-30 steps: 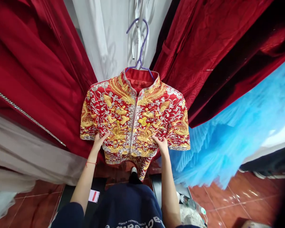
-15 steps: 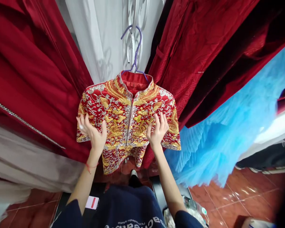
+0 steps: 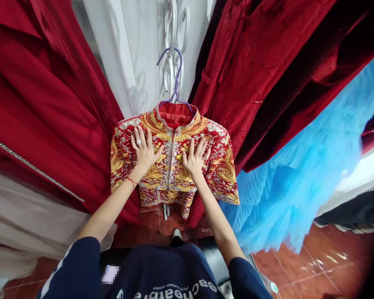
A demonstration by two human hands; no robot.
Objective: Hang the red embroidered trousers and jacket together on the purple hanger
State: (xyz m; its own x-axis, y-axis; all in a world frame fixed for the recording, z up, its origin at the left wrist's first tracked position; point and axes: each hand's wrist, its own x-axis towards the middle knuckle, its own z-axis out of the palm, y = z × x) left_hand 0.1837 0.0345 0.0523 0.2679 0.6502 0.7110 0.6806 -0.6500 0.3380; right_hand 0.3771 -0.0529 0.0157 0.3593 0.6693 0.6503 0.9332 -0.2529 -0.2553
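Both hands have climbed from the jacket's hem and side panels to its chest since the earlier frames, and the garment now hangs a little lower in view. Each grip is wide and flat: the left hand (image 3: 145,150) lies palm-down with fingers spread on the panel to one side of the front closure, and the right hand (image 3: 195,158) lies the same way on the other panel, just across the silver-trimmed placket. Neither hand pinches or closes on cloth; they only press against it.

Under the palms, the embroidered jacket (image 3: 171,166) hangs from a purple hanger (image 3: 174,79) whose hook rises above the fingertips, between a white drape (image 3: 134,62) and dark red robes (image 3: 252,74). More red cloth (image 3: 43,108) falls beside the left wrist, and blue tulle (image 3: 299,174) spreads out beyond the right forearm. Red floor tiles (image 3: 314,265) show below the elbows.

Judging by the dense gold and silver thread, the jacket is likely heavier and stiffer than plain cloth, with a rough, snag-prone face; beads or metallic threads could catch on a ring or nail. It should still fold and swing freely on the hanger. Safer holds seem to be the shoulder seams, the collar or the hem edges, rather than the raised embroidery.
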